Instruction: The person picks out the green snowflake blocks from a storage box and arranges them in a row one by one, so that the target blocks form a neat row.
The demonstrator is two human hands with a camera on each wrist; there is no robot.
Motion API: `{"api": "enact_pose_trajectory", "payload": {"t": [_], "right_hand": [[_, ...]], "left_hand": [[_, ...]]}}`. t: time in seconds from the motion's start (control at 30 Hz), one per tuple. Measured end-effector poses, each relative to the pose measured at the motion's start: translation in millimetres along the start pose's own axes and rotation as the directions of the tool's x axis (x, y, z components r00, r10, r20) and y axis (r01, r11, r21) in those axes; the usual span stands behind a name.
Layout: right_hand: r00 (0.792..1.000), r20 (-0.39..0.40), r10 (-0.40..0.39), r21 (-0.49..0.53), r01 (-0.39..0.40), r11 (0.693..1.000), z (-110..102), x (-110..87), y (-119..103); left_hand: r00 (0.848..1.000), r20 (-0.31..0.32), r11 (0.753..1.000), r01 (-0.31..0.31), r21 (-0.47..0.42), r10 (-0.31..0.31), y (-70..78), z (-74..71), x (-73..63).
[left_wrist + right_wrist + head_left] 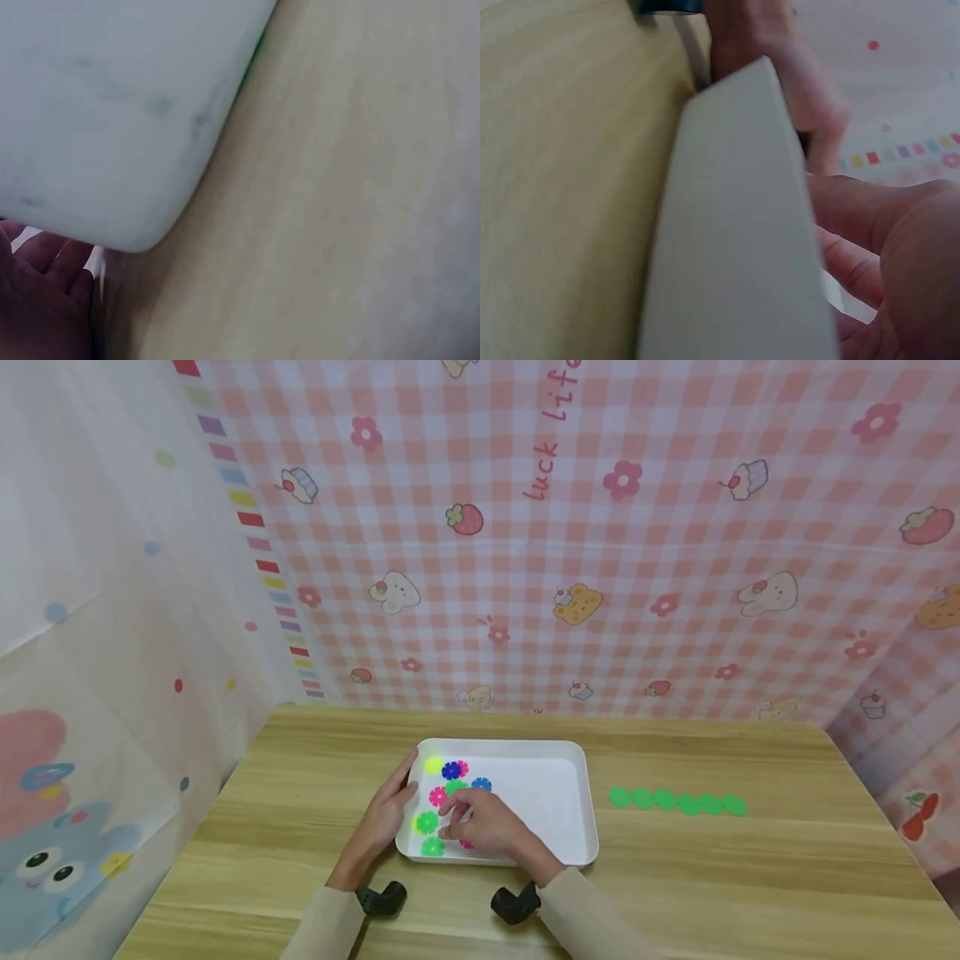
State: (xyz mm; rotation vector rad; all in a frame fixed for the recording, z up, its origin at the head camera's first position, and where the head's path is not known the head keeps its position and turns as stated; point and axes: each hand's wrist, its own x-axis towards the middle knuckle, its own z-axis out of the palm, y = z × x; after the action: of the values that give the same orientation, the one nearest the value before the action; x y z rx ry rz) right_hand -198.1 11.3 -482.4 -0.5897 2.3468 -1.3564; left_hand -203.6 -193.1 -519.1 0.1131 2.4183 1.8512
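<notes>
- While the left hand (pixel 386 814) grips the near-left side of a white rectangular tray with rounded corners (pixel 551 793), its thumb lies at the rim and its fingers along the outer wall.
- Over the tray's left half, the right hand (pixel 483 822) is released, fingers loosely bent, thumb and forefinger parted; whether it touches a disc cannot be told.
- Around that hand, small notched plastic discs (pixel 432 847) in yellow, dark blue, lighter blue, pink and green lie on the tray's left side, some overlapping.
- Right of the tray, well apart from the hands, bright green notched discs (pixel 663 799) form a row on the light wood-grain table (pixel 675 885).
- Beyond the table hangs a pink-and-white checked cloth (pixel 525 568) printed with flowers, strawberries and cupcakes.
</notes>
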Motion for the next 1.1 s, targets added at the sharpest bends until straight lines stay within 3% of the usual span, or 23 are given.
{"api": "enact_pose_trajectory", "payload": {"t": [0.23, 0.67, 1.1], "right_hand": [[1.0, 0.022, -0.002, -0.086, 0.004, 0.996, 15.7, 5.1, -0.8], [1.0, 0.024, 0.003, -0.18, 0.001, 0.984, 19.0, 10.4, 0.4], [0.999, -0.028, 0.028, -0.067, -0.029, 0.997, 13.4, 10.2, 6.9]], "left_hand": [[1.0, -0.001, 1.0, -0.004, 0.007, 0.004, -0.1, -0.4, 0.0], [1.0, 0.018, 1.0, -0.016, 0.001, 0.016, -0.1, -0.3, 0.7], [1.0, -0.008, 1.0, -0.02, 0.003, 0.02, -0.1, 0.1, 2.2]]}}
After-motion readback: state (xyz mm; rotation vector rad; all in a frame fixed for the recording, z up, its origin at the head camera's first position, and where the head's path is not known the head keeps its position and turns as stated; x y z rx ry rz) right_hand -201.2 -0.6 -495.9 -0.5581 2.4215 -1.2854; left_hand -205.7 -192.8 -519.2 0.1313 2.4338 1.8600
